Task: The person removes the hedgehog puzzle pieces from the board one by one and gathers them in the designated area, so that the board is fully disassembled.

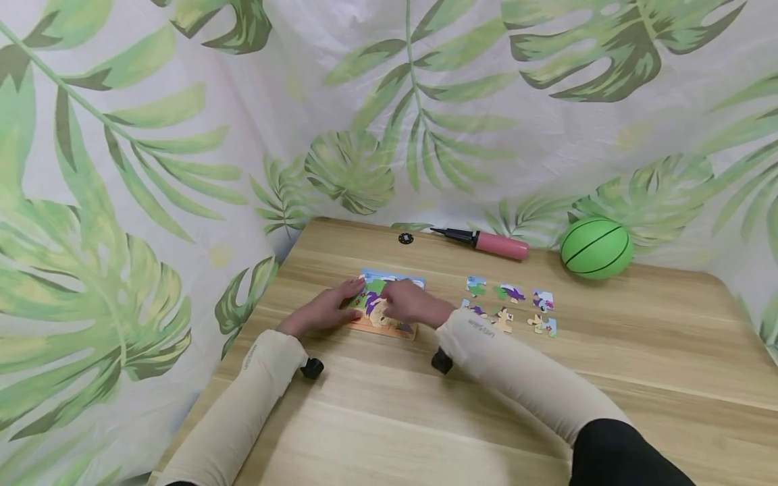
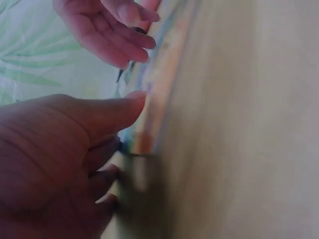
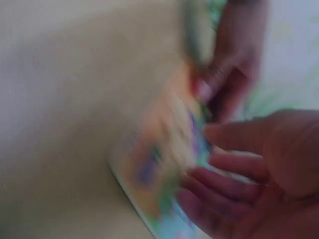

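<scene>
A picture jigsaw board with a colourful cartoon design lies flat on the wooden table. My left hand holds its left side, the thumb at the edge and the other fingers bent beside it. Over the board's upper right part is my right hand. Its fingers are loosely bent and apart from the thumb, touching or just above the picture; contact cannot be made out. No piece shows between them. The right wrist view is blurred, and both hands cover part of the picture.
Several loose jigsaw pieces lie right of the board in two rough rows. Behind are a small black disc, a pink and black hand pump and a green ball. A leaf-print curtain hangs along the table's back.
</scene>
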Demonstrator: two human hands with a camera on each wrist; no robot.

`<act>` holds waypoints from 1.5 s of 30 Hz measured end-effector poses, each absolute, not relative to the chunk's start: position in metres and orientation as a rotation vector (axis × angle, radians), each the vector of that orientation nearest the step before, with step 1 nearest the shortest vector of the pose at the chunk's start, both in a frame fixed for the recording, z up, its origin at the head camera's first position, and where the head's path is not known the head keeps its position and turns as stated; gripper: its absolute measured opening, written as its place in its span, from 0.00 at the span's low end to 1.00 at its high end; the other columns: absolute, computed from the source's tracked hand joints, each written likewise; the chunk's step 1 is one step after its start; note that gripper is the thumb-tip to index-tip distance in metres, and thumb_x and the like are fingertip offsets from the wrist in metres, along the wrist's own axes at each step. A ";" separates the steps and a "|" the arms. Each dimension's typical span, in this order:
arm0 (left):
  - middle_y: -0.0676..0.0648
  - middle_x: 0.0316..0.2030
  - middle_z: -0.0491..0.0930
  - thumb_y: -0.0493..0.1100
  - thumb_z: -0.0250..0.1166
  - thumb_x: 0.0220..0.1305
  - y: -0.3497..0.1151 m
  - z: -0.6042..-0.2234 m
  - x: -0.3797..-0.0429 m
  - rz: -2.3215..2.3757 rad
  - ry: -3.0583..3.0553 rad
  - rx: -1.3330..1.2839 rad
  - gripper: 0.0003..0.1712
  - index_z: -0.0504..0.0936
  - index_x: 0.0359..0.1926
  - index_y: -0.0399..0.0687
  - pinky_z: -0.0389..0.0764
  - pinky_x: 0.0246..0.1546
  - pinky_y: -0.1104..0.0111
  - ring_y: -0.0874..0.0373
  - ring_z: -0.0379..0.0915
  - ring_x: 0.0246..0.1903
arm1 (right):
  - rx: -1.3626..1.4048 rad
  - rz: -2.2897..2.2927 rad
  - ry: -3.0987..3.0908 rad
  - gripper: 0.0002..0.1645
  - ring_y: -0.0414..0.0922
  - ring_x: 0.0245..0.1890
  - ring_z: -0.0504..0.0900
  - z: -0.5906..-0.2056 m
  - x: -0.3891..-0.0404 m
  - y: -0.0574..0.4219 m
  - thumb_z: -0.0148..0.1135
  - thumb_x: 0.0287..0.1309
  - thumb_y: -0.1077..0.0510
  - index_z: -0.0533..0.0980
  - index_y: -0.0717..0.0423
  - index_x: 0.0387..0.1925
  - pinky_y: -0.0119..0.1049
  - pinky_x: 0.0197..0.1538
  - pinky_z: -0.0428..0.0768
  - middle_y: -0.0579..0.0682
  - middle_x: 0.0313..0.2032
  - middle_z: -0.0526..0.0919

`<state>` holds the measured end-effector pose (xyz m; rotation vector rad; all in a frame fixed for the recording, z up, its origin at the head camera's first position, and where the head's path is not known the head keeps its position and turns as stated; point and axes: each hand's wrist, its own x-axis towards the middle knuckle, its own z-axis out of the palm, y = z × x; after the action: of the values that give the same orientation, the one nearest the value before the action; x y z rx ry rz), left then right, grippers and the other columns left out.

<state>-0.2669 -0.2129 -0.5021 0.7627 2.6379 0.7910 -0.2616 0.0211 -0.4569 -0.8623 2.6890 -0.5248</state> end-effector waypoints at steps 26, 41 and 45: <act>0.34 0.78 0.50 0.39 0.59 0.72 -0.216 -0.524 -0.249 0.871 2.624 0.802 0.39 0.53 0.76 0.34 0.49 0.75 0.38 0.31 0.41 0.77 | -0.812 -0.398 2.719 0.24 0.48 0.51 0.83 -0.494 -0.242 -0.002 0.72 0.58 0.57 0.79 0.56 0.56 0.39 0.57 0.81 0.51 0.49 0.87; 0.36 0.79 0.46 0.42 0.59 0.73 -0.214 -0.511 -0.266 0.850 2.605 0.770 0.41 0.50 0.78 0.39 0.48 0.76 0.39 0.34 0.39 0.78 | -0.719 -0.842 2.694 0.13 0.41 0.37 0.86 -0.415 -0.241 0.103 0.68 0.60 0.63 0.85 0.56 0.47 0.34 0.45 0.86 0.50 0.37 0.90; 0.36 0.79 0.46 0.42 0.60 0.72 -0.217 -0.509 -0.265 0.858 2.610 0.733 0.41 0.50 0.78 0.40 0.47 0.76 0.39 0.34 0.38 0.78 | -0.715 -0.693 2.718 0.12 0.39 0.34 0.83 -0.399 -0.232 0.144 0.69 0.59 0.64 0.85 0.57 0.46 0.34 0.41 0.84 0.47 0.33 0.88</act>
<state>-0.2655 -0.2168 -0.5092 0.7335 2.6095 0.8582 -0.2324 0.1438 -0.3988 -0.7146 2.7179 -0.6926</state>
